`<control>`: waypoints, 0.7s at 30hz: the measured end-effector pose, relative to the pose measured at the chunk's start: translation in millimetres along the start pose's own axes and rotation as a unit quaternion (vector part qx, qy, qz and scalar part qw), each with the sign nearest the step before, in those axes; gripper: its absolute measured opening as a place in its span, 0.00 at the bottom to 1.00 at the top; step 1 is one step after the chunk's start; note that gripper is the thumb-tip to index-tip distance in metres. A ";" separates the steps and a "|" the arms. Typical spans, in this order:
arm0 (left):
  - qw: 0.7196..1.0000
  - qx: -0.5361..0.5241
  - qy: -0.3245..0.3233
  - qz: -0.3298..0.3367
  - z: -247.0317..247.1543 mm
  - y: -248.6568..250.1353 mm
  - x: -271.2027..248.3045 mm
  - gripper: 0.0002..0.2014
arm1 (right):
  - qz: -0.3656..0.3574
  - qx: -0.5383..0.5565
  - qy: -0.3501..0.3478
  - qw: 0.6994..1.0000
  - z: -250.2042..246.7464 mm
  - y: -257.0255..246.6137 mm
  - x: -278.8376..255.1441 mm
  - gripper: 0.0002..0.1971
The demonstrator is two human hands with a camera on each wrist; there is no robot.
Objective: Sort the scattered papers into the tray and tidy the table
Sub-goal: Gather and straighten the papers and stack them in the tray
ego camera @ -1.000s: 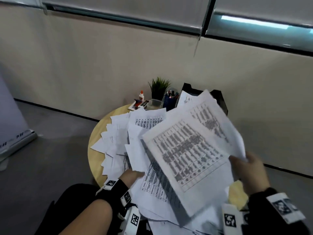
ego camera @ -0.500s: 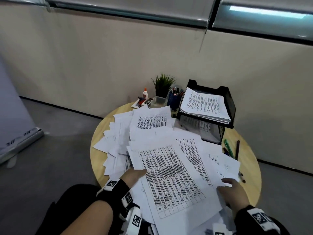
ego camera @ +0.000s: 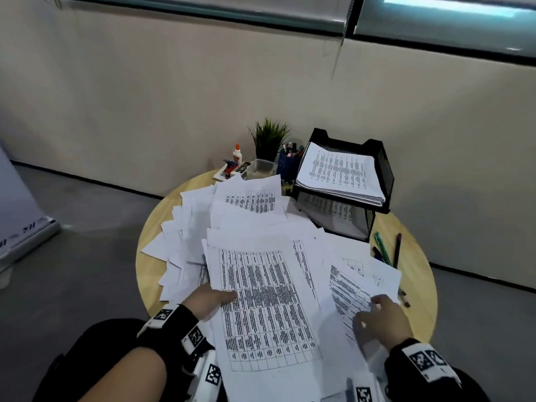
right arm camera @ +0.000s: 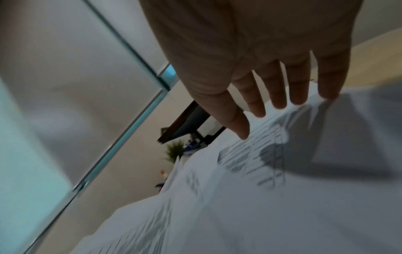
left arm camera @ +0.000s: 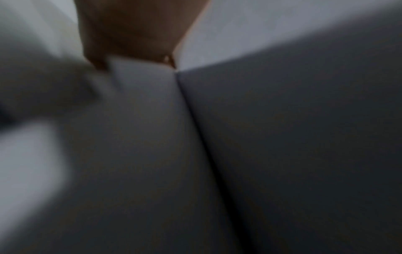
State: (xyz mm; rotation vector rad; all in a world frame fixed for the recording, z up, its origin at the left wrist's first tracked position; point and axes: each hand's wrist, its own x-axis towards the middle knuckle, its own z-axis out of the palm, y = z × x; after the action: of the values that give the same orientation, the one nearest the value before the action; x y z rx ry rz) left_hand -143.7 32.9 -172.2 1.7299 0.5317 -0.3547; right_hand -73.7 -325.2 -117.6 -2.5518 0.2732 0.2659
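White printed papers [ego camera: 249, 198] lie scattered over a round wooden table [ego camera: 417, 288]. At the near edge my left hand [ego camera: 213, 298] grips a stack of papers [ego camera: 266, 309], thumb on the top sheet, a printed grid. The left wrist view, blurred, shows my left hand [left arm camera: 135, 34] pinching a paper edge [left arm camera: 141, 72]. My right hand [ego camera: 377, 314] lies open on a loose printed sheet [ego camera: 345, 285] further right. Its straight, spread fingers [right arm camera: 278, 96] touch that sheet [right arm camera: 250, 159]. A black two-tier mesh tray [ego camera: 387, 175] at the back right holds a neat pile of sheets [ego camera: 339, 172].
Behind the papers stand a glue bottle [ego camera: 237, 153], a small potted plant [ego camera: 268, 140], a clear box [ego camera: 262, 166] and a blue pen cup [ego camera: 288, 162]. Loose pens [ego camera: 383, 250] lie on bare wood right of the tray. A beige wall runs close behind the table.
My right hand lowered the raised sheets onto the stack in my left hand, let go and moved right onto a loose sheet. The tray came into view.
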 end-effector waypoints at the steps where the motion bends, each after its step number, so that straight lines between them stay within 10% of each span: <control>1: 1.000 0.009 0.003 0.006 -0.2 4.0 -2.7 0.33 | 0.001 -0.017 -0.003 1.000 -2.3 -0.1 5.5 0.20; 5: 0.999 0.018 0.033 0.002 -3.8 -11.9 11.2 0.53 | -0.039 -0.098 -0.010 0.994 -4.2 -4.8 22.0 0.25; 11: 0.998 0.016 0.052 -0.009 -3.0 -8.3 6.2 0.57 | -0.024 -0.232 -0.047 0.971 -17.3 -16.2 33.9 0.47; 17: 0.998 0.006 0.056 -0.013 -0.6 -5.5 6.0 0.59 | -0.096 -0.219 0.001 0.971 -34.5 -31.0 36.0 0.03; 21: 0.999 -0.003 0.050 -0.016 4.4 -3.1 5.0 0.50 | -0.107 -0.138 0.037 0.984 -68.1 -41.0 24.8 0.08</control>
State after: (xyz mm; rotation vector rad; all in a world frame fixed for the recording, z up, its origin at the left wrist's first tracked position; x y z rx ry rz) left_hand -140.9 29.9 -178.2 1.7418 0.6329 -0.2903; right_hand -30.8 -332.0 -46.6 -2.8411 -0.0127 0.1333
